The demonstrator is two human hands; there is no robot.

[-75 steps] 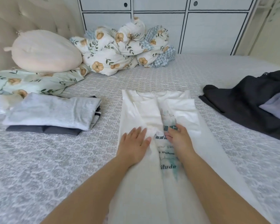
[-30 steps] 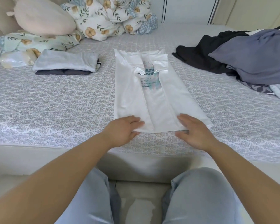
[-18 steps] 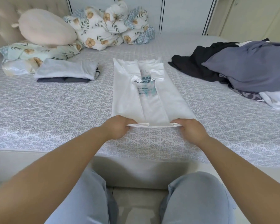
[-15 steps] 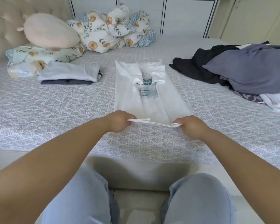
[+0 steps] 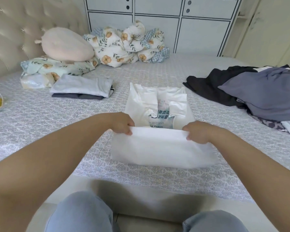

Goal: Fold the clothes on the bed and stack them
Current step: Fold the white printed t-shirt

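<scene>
Both hands lifted the near end of the white T-shirt on the bed.
The left hand [image 5: 122, 123] and right hand [image 5: 197, 132] pinched the hem corners of the white T-shirt [image 5: 159, 143], which lay on the bed [image 5: 40, 124] between the folded stack [image 5: 82, 87] and the unfolded pile [image 5: 251, 91].

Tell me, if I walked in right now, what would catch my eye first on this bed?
Most likely the white T-shirt in the middle of the bed, its near hem lifted by the left hand and right hand, each with a curled grip on a corner. To the left lies a small stack of folded clothes; to the right sprawls an unfolded heap of dark and grey garments.
</scene>
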